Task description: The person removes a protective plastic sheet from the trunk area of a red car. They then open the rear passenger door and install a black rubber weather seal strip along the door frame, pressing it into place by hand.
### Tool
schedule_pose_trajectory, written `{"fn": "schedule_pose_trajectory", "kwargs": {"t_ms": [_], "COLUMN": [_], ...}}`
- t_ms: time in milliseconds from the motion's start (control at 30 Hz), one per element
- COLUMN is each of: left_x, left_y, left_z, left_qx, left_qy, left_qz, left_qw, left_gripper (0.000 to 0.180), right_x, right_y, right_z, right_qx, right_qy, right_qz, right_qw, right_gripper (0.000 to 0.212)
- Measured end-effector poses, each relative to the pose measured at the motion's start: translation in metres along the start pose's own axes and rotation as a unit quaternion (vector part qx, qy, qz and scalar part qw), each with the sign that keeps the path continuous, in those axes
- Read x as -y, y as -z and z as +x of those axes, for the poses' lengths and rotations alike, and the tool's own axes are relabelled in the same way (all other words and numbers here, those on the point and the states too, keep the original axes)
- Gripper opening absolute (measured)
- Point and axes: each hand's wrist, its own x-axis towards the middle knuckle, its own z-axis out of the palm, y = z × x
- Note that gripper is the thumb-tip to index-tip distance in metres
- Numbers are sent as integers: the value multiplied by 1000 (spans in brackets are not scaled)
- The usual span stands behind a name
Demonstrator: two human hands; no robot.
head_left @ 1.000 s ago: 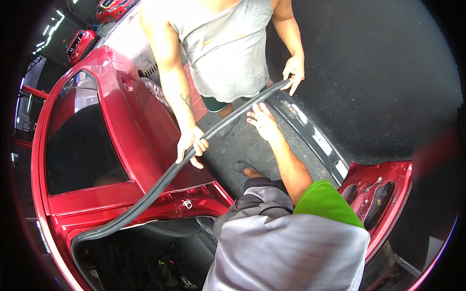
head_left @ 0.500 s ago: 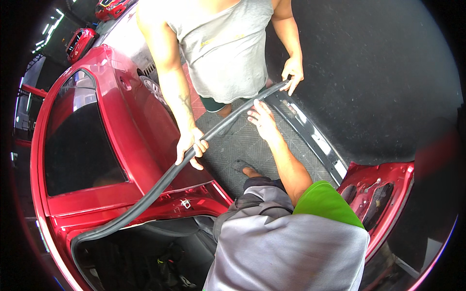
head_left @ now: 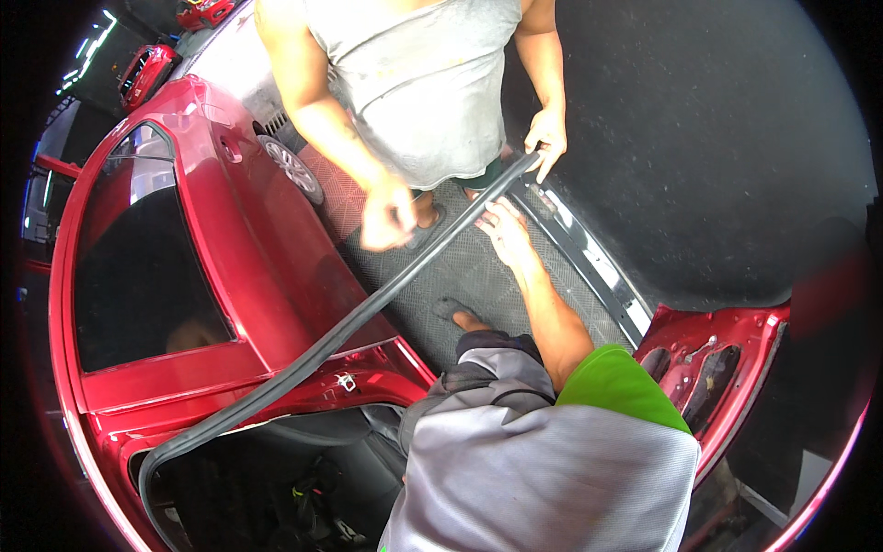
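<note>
Right hand (head_left: pixel 504 232), fingers spread flat on the black rubber door seal (head_left: pixel 368 313) by the red door frame (head_left: pixel 303 368): press evenly; left hand unseen, state unknowable.

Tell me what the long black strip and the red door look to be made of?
The long black strip looks like rubber, matte: it bends in a soft curve rather than staying straight. The red door looks like painted sheet metal, glossy, with bright reflections along its edges. Its window seems to be dark tinted glass.
</note>
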Motion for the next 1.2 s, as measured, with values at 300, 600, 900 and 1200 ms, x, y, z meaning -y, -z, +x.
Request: {"fn": "schedule_pose_trajectory", "kwargs": {"t_ms": [300, 600, 900, 1200], "left_x": [54, 43, 7, -52], "left_y": [68, 123, 150, 140], "left_z": [-343, -603, -729, -727], "left_qx": [31, 64, 25, -131], "left_qy": [319, 601, 709, 716], "left_qz": [26, 62, 48, 19], "left_qw": [947, 794, 703, 686], "left_gripper": [33, 32, 32, 30], "right_x": [-8, -10, -22, -21], "right_y": [-5, -1, 5, 3], "right_z": [-7, -5, 7, 11], "right_qx": [12, 23, 2, -82], "right_qy": [-26, -28, -46, -131], "right_qz": [13, 28, 0, -81], "right_qw": [999, 999, 999, 985], "right_gripper": [27, 27, 27, 32]}}
